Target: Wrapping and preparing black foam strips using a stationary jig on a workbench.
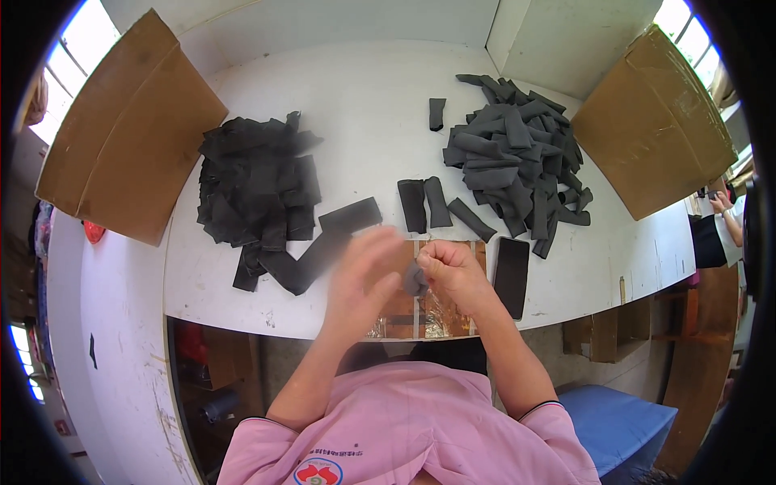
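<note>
- The right hand is closed tight on a small dark grey rolled cloth piece, above the brown taped pad at the white table's near edge
- The left hand is blurry; it looks open, its fingers just beside the cloth piece
- A flat black cloth pile lies left, a rolled grey cloth heap right

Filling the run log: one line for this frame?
left hand: blurred, open, by dark fabric piece | right hand: grip shut on dark fabric piece | left: flat strip pile | right: rolled-piece pile | white table
</note>
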`<act>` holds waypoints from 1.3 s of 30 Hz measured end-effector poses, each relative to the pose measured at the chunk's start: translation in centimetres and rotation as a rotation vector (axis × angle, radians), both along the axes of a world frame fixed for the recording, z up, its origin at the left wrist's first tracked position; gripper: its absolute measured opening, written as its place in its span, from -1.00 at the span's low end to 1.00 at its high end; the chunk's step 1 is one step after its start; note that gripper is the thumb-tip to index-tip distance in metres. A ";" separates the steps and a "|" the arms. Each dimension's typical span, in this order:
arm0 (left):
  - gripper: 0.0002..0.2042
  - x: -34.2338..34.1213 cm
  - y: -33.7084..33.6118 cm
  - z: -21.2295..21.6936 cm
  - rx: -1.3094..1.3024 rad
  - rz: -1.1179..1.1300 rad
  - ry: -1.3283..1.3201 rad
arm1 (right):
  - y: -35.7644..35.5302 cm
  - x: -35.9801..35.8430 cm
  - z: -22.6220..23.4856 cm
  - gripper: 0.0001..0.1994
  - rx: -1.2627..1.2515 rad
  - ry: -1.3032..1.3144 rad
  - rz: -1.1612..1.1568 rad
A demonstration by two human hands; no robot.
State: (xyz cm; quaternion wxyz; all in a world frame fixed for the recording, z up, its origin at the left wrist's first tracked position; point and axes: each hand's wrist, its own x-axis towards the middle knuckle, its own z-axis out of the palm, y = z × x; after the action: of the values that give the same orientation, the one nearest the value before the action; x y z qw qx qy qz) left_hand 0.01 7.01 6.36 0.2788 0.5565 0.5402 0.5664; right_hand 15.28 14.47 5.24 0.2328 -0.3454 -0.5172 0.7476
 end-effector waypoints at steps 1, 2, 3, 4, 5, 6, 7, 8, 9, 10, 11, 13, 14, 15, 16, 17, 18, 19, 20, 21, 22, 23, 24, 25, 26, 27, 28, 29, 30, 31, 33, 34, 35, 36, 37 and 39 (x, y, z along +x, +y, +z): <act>-0.74 -0.2 0.0 0.4 0.145 -0.141 0.104 | -0.3 0.0 0.1 -0.81 0.001 -0.001 0.001; -0.83 0.2 -0.1 0.5 0.118 -0.170 0.047 | -0.8 0.0 0.2 -0.81 0.160 -0.044 -0.096; -0.83 0.4 0.0 0.6 0.120 -0.168 0.045 | -0.9 -0.1 0.4 -0.80 0.320 -0.087 -0.191; -0.85 0.5 0.1 0.6 0.162 -0.157 0.031 | -1.0 0.0 1.0 -0.80 0.321 -0.090 -0.190; -0.88 0.7 0.1 0.7 0.203 -0.147 0.016 | -1.2 0.2 2.2 -0.80 0.696 -0.098 -0.172; -0.88 1.1 -0.2 1.1 0.199 -0.141 0.017 | -1.4 0.3 3.4 -0.80 1.067 -0.098 -0.145; -0.91 1.6 -0.7 1.5 0.181 -0.089 -0.276 | -1.4 0.2 4.3 -0.80 1.065 -0.100 -0.144; -0.92 1.9 -1.1 1.6 0.160 -0.034 -0.567 | -1.4 -0.1 5.1 -0.80 1.287 -0.274 -0.026; -0.92 2.1 -1.4 1.5 0.157 -0.040 -0.571 | -1.3 0.0 5.6 -0.80 1.503 -0.460 0.095; -0.91 2.2 -1.6 1.4 0.103 0.011 -0.615 | -1.2 0.1 4.9 -0.80 1.500 -0.467 0.093; -0.90 2.1 -1.9 1.1 0.048 0.063 -0.657 | -0.9 0.2 3.3 -0.80 1.462 -0.469 0.124; -0.87 1.7 -1.8 -1.2 0.078 0.016 -0.496 | -0.7 0.5 0.6 -0.81 1.433 -0.474 0.154; -0.92 1.9 -1.5 -1.3 0.003 -0.106 -0.666 | -1.1 0.7 -0.8 -0.81 1.377 -0.409 0.067; -0.92 1.9 -1.5 -1.2 -0.078 -0.223 -0.831 | -1.5 0.5 -1.3 -0.82 1.313 -0.339 -0.014; -0.92 2.4 -0.9 -0.2 -0.102 -0.212 -0.897 | -1.6 0.5 -1.4 -0.82 1.311 -0.332 -0.008; -0.92 2.2 -0.5 0.1 -0.102 -0.203 -0.895 | -1.6 0.4 -0.9 -0.84 1.260 -0.320 -0.012; -0.92 2.0 -0.1 0.1 -0.076 -0.295 -0.785 | -1.6 0.4 -0.5 -0.85 1.210 -0.310 -0.016; -0.91 1.9 0.4 0.7 -0.051 -0.384 -0.673 | -1.6 0.5 -0.1 -0.85 1.209 -0.304 -0.011; -0.87 2.2 0.4 1.7 -0.104 -0.300 -0.662 | -1.6 0.8 0.3 -0.86 1.199 -0.229 -0.043; -0.87 2.3 0.5 1.7 -0.105 -0.290 -0.662 | -1.9 1.1 0.6 -0.86 1.184 -0.155 -0.073; -0.89 2.5 1.1 1.5 -0.141 -0.302 -0.293 | -2.2 1.4 -0.9 -0.86 1.187 -0.166 -0.082; -0.91 2.7 1.4 1.3 -0.168 -0.306 0.077 | -2.6 1.6 -3.6 -0.85 1.160 -0.213 -0.065; -0.91 2.2 1.1 0.9 -0.369 -0.355 -0.143 | -2.6 1.0 -4.2 -0.84 1.132 -0.244 -0.039; -0.91 2.3 1.1 0.9 -0.367 -0.352 -0.139 | -2.3 1.1 -4.3 -0.84 1.135 -0.239 -0.039; -0.91 2.4 1.1 1.1 -0.283 -0.263 -0.093 | -1.8 1.1 -3.9 -0.83 1.090 -0.269 0.024; -0.91 2.4 0.6 1.3 -0.209 -0.178 -0.049 | -2.1 0.9 -3.2 -0.83 1.033 -0.302 0.085; -0.90 2.8 0.5 2.0 -0.197 -0.153 -0.037 | -2.0 1.0 -2.3 -0.81 0.957 -0.354 0.154; -0.90 3.0 0.4 2.3 -0.198 -0.155 -0.039 | -1.7 1.0 -1.9 -0.81 0.955 -0.355 0.153; -0.88 3.2 0.0 2.8 -0.162 -0.149 -0.166 | -1.7 0.9 -1.4 -0.83 0.973 -0.344 0.110; -0.86 3.3 -0.2 3.0 -0.126 -0.143 -0.294 | -1.7 0.9 -0.9 -0.84 0.990 -0.334 0.066; -0.86 2.7 -0.4 2.1 -0.066 -0.164 -0.379 | -1.5 0.8 -0.3 -0.88 1.022 -0.389 0.104; -0.86 2.5 -0.4 1.8 -0.006 -0.185 -0.465 | -1.4 0.8 0.1 -0.90 1.053 -0.444 0.143; -0.86 2.5 -0.5 1.7 -0.006 -0.185 -0.465 | -1.2 0.8 0.8 -0.90 1.053 -0.445 0.143; -0.87 2.7 -0.7 1.7 0.038 -0.179 -0.650 | -1.1 0.8 1.6 -0.88 1.131 -0.406 0.128; -0.87 2.7 -0.8 1.6 0.084 -0.171 -0.834 | -1.1 0.8 1.9 -0.84 1.209 -0.366 0.114; -0.88 2.1 -0.8 1.2 0.057 -0.120 -0.901 | -1.3 0.4 0.7 -0.81 1.217 -0.398 0.110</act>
State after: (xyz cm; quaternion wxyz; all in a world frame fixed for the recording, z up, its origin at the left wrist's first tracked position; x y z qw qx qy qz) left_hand 2.08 6.25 7.61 0.5030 0.2925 0.3160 0.7494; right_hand 15.64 13.17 5.92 0.2481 -0.2566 -0.8993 0.2527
